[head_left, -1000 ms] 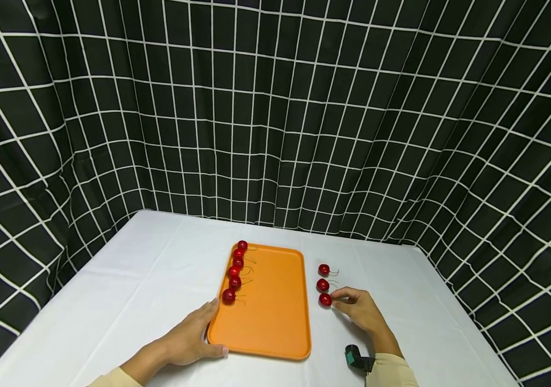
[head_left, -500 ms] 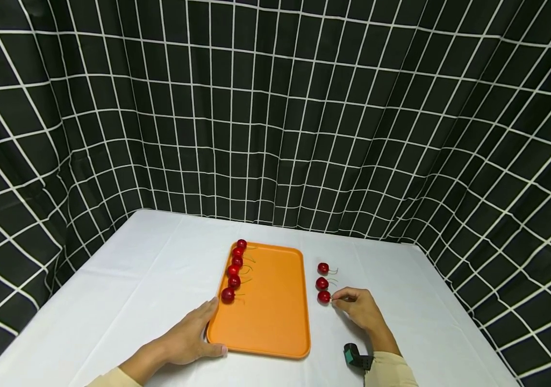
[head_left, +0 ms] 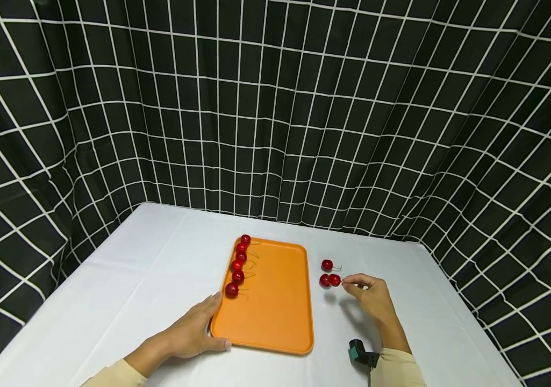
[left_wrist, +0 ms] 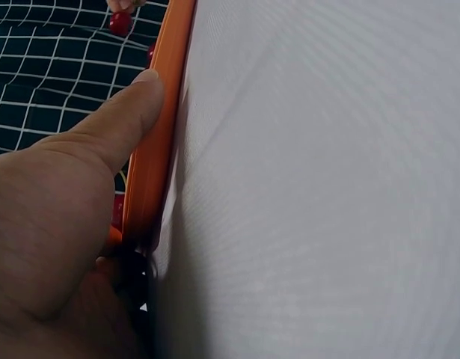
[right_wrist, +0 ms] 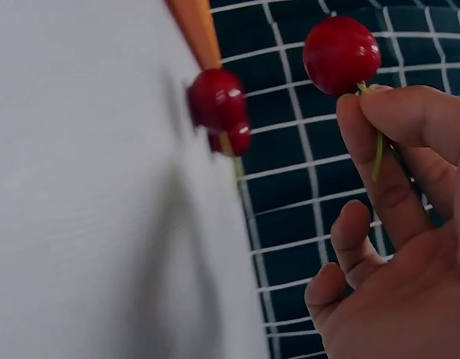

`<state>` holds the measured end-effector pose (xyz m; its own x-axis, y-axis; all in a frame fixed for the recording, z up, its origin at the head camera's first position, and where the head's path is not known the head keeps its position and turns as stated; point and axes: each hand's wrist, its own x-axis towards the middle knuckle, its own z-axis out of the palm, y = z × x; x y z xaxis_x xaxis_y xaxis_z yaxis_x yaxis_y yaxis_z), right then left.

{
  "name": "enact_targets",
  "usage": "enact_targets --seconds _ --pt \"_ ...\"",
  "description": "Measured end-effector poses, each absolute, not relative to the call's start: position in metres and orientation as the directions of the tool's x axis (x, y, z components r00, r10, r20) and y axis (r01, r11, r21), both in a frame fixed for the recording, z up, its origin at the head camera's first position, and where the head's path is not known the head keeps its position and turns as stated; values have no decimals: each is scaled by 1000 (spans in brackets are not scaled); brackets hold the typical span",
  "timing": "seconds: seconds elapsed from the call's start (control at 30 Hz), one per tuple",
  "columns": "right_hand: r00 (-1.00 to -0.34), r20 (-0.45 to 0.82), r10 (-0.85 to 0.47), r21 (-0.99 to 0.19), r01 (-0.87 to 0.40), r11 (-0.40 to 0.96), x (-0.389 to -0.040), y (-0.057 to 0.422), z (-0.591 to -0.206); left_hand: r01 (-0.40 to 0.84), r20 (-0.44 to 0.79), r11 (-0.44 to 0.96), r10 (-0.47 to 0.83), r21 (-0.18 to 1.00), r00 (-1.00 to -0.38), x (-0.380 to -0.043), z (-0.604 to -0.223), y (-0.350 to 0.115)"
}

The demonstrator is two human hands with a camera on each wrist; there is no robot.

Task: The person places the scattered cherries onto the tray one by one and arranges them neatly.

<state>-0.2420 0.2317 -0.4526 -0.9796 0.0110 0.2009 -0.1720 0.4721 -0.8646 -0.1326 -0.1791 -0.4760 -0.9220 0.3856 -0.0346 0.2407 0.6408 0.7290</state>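
Note:
My right hand [head_left: 374, 298] pinches a red cherry [head_left: 334, 280] by its green stem between thumb and index finger, raised above the white table. In the right wrist view this cherry [right_wrist: 342, 56] hangs clear of the surface, the other fingers loosely bent below. Two more cherries lie on the table, a far one [head_left: 327, 265] and a nearer one [head_left: 324, 281] partly overlapped by the held cherry. My left hand [head_left: 185, 333] rests at the near left corner of an orange tray [head_left: 275, 312], fingers along its left side, straight thumb [left_wrist: 129, 112] against the front rim.
Several cherries [head_left: 238, 277] stand in a row along the tray's left edge, stems pointing right. A black wrist camera [head_left: 359, 352] sits by the right sleeve. Behind the table [head_left: 169, 252] hangs a dark curtain [head_left: 265, 107] with a white grid.
My right hand has taken the nearest table cherry by its stem and lifted it up from the table. The left hand stays at the tray corner; the head view has shifted slightly.

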Motion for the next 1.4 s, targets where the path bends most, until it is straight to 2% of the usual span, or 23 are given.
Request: enact_targets --seconds 0.33,0.63,1.03,1.23,1.4 --pt "-950 301 81 -860 -234 454 -223 217 -405 236 -39 656 376 717 -926 -135 -476 -180" --pt "-927 365 89 -862 -300 409 -209 202 -382 217 -53 659 364 720 -930 -135 -473 -179" --pt "-926 377 -24 -860 -359 363 -207 157 -380 209 -56 663 355 719 -933 -132 -475 -180" --pt "-922 378 -81 -869 -383 314 -186 124 -357 220 -44 653 362 724 -931 -135 -476 -179" --pt "-914 386 -125 -861 -406 306 -198 114 -373 221 -46 648 368 729 -929 -134 -475 -180"
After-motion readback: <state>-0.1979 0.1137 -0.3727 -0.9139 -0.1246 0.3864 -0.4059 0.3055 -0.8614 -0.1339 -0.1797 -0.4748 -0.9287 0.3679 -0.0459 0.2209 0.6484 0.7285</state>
